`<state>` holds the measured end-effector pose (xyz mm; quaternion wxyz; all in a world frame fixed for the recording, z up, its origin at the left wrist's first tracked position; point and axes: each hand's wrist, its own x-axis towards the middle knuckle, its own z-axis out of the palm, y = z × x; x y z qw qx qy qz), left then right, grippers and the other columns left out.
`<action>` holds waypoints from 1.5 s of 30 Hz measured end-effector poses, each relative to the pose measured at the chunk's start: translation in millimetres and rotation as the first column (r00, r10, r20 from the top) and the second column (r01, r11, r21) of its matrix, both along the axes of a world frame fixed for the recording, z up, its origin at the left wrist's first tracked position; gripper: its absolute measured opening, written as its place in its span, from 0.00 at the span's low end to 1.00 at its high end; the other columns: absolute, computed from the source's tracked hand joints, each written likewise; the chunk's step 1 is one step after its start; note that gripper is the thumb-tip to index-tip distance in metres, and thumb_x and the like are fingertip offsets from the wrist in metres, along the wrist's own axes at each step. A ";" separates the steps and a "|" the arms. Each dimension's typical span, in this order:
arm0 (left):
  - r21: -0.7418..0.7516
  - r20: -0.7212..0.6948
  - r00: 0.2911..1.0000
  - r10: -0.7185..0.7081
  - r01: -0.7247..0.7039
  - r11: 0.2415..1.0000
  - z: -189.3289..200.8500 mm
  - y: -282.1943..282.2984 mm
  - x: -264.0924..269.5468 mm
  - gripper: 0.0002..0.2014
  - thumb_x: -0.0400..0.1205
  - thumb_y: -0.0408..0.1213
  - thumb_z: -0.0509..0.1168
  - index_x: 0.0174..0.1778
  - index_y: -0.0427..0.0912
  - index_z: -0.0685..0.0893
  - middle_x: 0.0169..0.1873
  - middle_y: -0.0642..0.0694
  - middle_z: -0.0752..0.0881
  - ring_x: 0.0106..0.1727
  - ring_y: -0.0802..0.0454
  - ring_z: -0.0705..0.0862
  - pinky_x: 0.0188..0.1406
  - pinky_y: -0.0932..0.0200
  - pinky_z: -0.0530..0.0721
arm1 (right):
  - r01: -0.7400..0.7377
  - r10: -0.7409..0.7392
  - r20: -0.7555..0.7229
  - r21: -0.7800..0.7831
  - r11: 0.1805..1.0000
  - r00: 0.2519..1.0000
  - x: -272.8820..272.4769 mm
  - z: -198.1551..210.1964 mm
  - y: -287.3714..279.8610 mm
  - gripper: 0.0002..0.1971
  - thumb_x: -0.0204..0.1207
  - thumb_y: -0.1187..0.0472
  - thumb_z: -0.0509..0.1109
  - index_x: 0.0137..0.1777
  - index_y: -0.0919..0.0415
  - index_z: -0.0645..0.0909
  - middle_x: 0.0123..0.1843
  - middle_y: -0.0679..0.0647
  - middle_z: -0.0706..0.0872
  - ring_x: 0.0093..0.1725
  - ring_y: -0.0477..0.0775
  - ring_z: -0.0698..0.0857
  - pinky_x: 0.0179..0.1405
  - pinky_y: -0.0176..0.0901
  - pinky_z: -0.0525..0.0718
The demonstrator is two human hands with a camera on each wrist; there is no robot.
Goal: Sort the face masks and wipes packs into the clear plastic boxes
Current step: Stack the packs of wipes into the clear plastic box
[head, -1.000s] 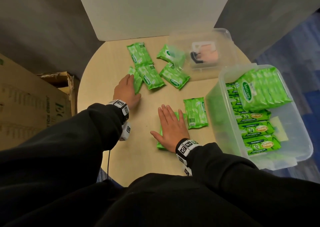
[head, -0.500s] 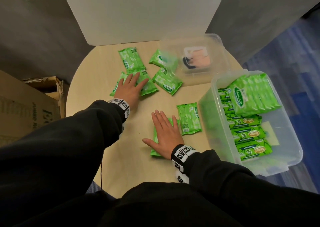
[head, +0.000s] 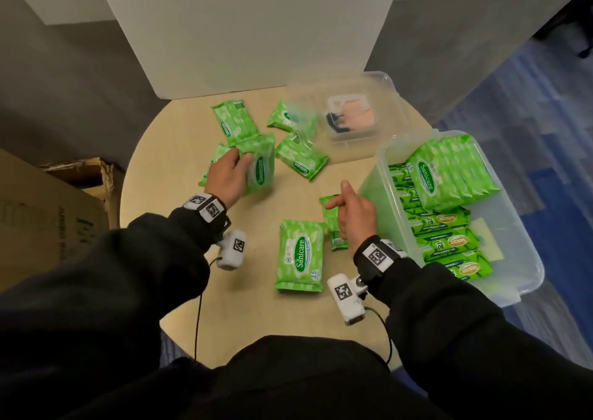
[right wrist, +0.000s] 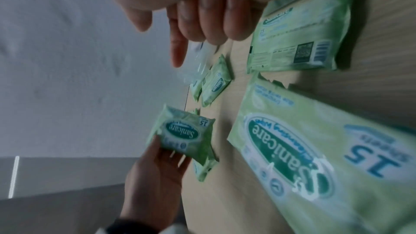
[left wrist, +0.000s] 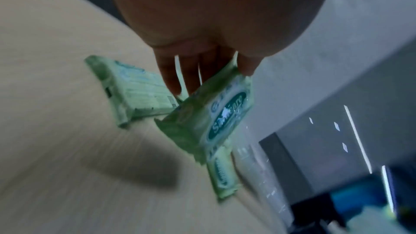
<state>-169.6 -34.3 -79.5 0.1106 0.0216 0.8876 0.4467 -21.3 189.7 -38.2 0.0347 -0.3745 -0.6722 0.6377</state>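
Note:
My left hand point(head: 228, 176) grips a green Sanicare wipes pack point(head: 260, 167) lifted off the round table; the left wrist view shows that pack point(left wrist: 213, 122) pinched between thumb and fingers. My right hand point(head: 351, 216) hovers beside the large clear box point(head: 526, 278), fingers loosely curled, index out, holding nothing. One loose pack point(head: 301, 256) lies flat near me, and another point(head: 332, 227) lies partly under the right hand. More packs point(head: 234, 123) point(head: 301, 160) lie further back. The large box holds several wipes packs point(head: 446, 176). A small clear box point(head: 390, 99) holds a face mask point(head: 353, 116).
A cardboard box point(head: 48, 214) stands left of the table. A white board point(head: 244, 28) rises behind the table's far edge. The large box overhangs the table's right side above blue carpet point(head: 545, 163).
My left hand has closed on a pack from the back group and lifted it. My right hand has come off the near pack and moved right, toward the large box.

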 end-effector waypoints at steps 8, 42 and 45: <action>0.564 0.558 0.828 0.050 -0.423 0.710 28.6 -10.5 75.9 0.10 0.91 0.40 0.63 0.58 0.39 0.86 0.46 0.42 0.91 0.41 0.45 0.92 0.40 0.47 0.91 | -0.300 0.314 0.082 -0.149 0.942 0.946 -3.9 14.1 -5.2 0.25 0.83 0.32 0.58 0.51 0.49 0.90 0.41 0.47 0.75 0.35 0.45 0.65 0.30 0.36 0.67; 0.105 0.291 0.955 -0.054 0.024 0.994 20.0 25.3 157.4 0.27 0.70 0.41 0.86 0.62 0.45 0.84 0.34 0.44 0.91 0.35 0.47 0.92 0.23 0.52 0.88 | -0.535 0.496 0.355 0.014 0.845 0.793 51.6 1.9 2.3 0.08 0.79 0.64 0.78 0.49 0.68 0.83 0.36 0.62 0.91 0.32 0.57 0.92 0.25 0.49 0.90; 0.094 0.279 0.959 -0.050 0.025 0.995 20.2 28.3 156.7 0.25 0.71 0.41 0.86 0.61 0.47 0.84 0.34 0.45 0.91 0.35 0.48 0.91 0.22 0.53 0.88 | -0.519 0.468 0.374 0.042 0.854 0.801 52.5 0.5 2.5 0.08 0.77 0.62 0.79 0.48 0.64 0.82 0.39 0.60 0.91 0.33 0.57 0.92 0.26 0.52 0.91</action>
